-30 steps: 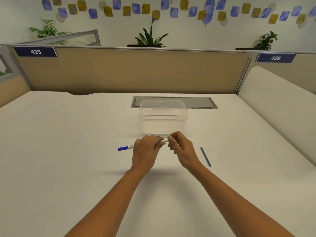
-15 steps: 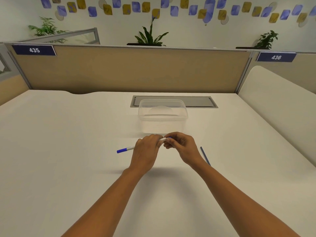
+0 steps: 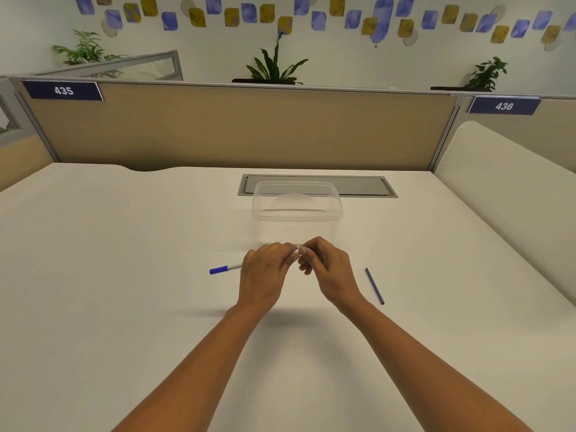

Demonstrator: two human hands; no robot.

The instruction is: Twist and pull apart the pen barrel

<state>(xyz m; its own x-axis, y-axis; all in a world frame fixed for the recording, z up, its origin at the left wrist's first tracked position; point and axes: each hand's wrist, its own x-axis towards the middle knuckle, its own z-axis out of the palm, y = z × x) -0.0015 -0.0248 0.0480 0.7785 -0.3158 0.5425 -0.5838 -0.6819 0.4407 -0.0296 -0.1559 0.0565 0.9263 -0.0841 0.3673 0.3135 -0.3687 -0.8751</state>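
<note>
Left hand (image 3: 265, 275) grips pen (image 3: 223, 269) barrel; right hand (image 3: 324, 269) pinches its end; keep barrel steady, twist gently

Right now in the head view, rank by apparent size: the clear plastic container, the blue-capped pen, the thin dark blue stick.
1. clear plastic container, clearly largest.
2-3. blue-capped pen and thin dark blue stick: unsure. The left hand and right hand cover most of the pen.
</note>
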